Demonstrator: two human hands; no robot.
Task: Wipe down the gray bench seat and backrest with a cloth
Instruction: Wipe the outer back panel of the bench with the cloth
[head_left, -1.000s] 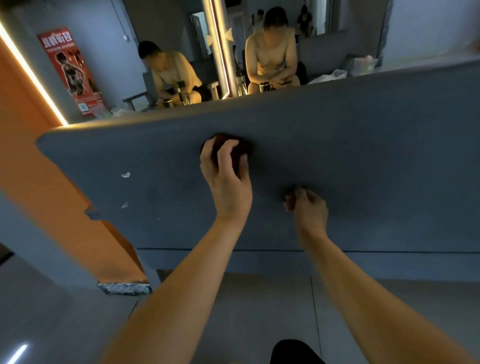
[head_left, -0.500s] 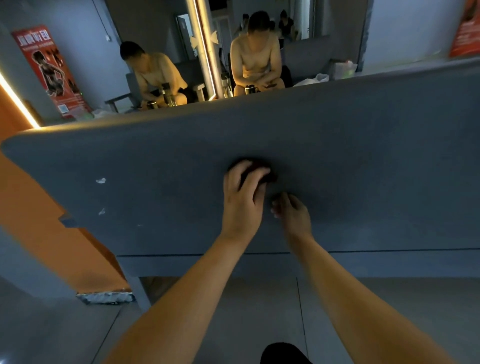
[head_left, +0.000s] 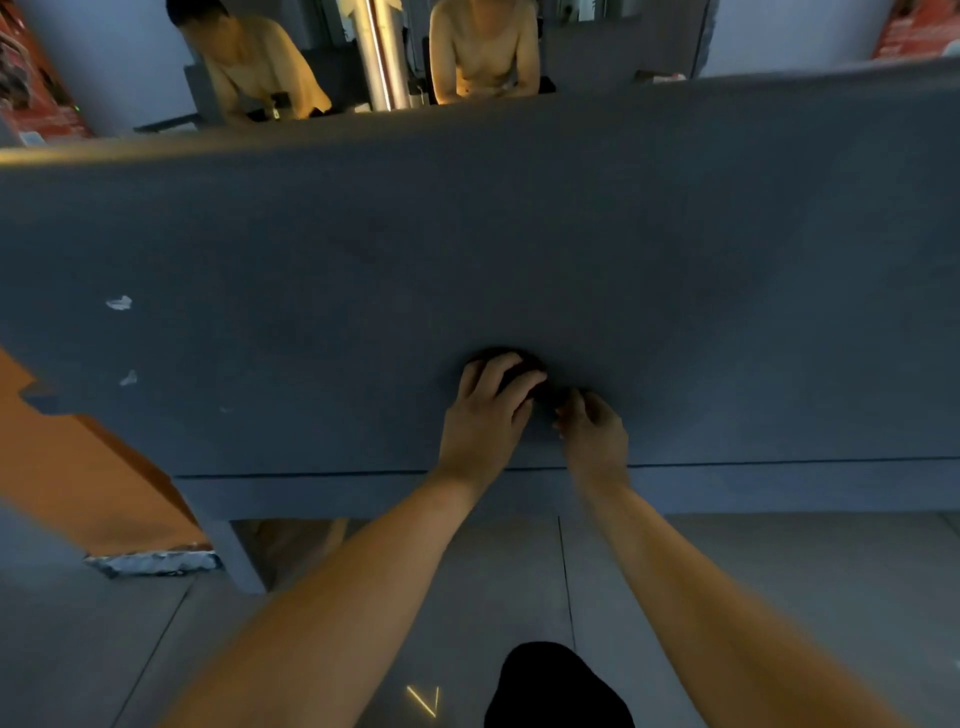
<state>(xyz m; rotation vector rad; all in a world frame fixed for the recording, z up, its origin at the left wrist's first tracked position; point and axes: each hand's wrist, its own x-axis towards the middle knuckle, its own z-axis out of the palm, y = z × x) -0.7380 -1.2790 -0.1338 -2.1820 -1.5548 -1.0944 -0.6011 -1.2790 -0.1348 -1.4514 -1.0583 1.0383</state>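
Observation:
A broad gray bench panel (head_left: 519, 234) fills the middle of the head view, with a narrower gray strip (head_left: 363, 491) along its near edge. My left hand (head_left: 483, 415) lies low on the panel, its fingers curled over a small dark bunched cloth (head_left: 519, 371) and pressing it to the surface. My right hand (head_left: 595, 434) sits just to the right, fingers curled, its fingertips pinching the cloth's right edge. Most of the cloth is hidden under my fingers.
White scuff marks (head_left: 119, 303) dot the panel's left part. An orange wall (head_left: 78, 483) stands at the left. Two seated people (head_left: 260, 67) (head_left: 483, 52) are beyond the panel's far edge. Gray floor tiles (head_left: 779, 571) lie below, with a dark shape (head_left: 556, 686) at the bottom.
My left hand has slid the cloth down and to the right across the panel until it met my right hand, which has hardly moved and now touches the cloth.

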